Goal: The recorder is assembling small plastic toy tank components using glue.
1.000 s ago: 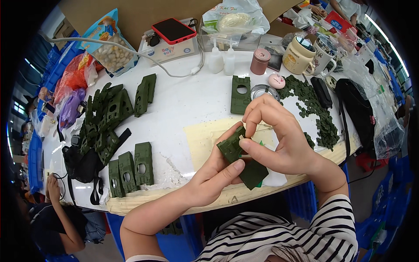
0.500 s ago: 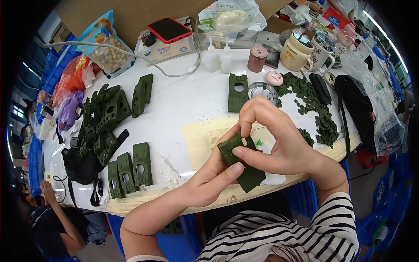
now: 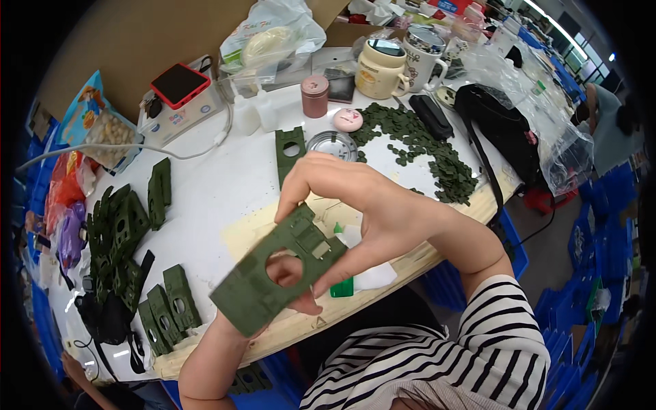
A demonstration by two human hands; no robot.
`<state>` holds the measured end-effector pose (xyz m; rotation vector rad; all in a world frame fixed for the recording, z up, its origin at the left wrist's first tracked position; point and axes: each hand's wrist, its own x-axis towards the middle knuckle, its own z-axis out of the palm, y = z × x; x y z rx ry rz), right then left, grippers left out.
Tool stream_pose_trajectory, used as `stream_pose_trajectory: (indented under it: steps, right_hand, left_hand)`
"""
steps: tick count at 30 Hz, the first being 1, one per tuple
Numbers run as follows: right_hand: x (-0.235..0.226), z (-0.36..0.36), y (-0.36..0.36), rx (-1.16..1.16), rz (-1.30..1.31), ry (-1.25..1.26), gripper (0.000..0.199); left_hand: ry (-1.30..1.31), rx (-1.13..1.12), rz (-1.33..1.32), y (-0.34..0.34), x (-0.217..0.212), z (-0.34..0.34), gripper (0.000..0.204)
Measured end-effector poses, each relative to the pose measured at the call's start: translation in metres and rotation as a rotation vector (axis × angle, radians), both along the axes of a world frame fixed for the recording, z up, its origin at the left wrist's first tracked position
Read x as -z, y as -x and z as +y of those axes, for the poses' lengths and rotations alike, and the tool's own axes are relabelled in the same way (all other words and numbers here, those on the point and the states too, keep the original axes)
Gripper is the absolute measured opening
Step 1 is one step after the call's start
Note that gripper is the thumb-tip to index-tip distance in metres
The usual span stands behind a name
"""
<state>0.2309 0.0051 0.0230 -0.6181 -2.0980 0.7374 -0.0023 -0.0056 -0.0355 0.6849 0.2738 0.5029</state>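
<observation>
A dark green plastic model tank hull part, with a large round hole, is tilted in front of me above the table's near edge. My right hand grips its right end, fingers at the upper edge and thumb at the lower corner. Behind the part is my left hand, closed on it from below; some of its fingers show through the hole and under the edge, the rest are hidden. Just beyond my right thumb a green piece lies by white paper. Another green hull part lies farther back.
Several matching hull parts stand at the left front, beside a larger pile. Small green pieces spread at the right, near a round metal tin, mugs and a black bag. A cable crosses the back left.
The hull part has turned so its broad face with the hole shows, and it has moved left and closer. My right hand shifted to its right end. The whole view has swung right.
</observation>
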Motion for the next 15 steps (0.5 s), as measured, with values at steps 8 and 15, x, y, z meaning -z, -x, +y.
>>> stream_pose_trajectory:
  steps: [8, 15]
  right_hand:
    - [0.026, -0.037, 0.002, 0.222, -0.058, 0.062, 0.069]
    - [0.022, -0.043, -0.111, 0.894, -0.600, 0.052, 0.010]
  left_hand:
    - [-0.258, -0.276, 0.173, -0.017, -0.010, -0.023, 0.088]
    - [-0.276, -0.183, 0.138, -0.010, -0.011, -0.020, 0.076]
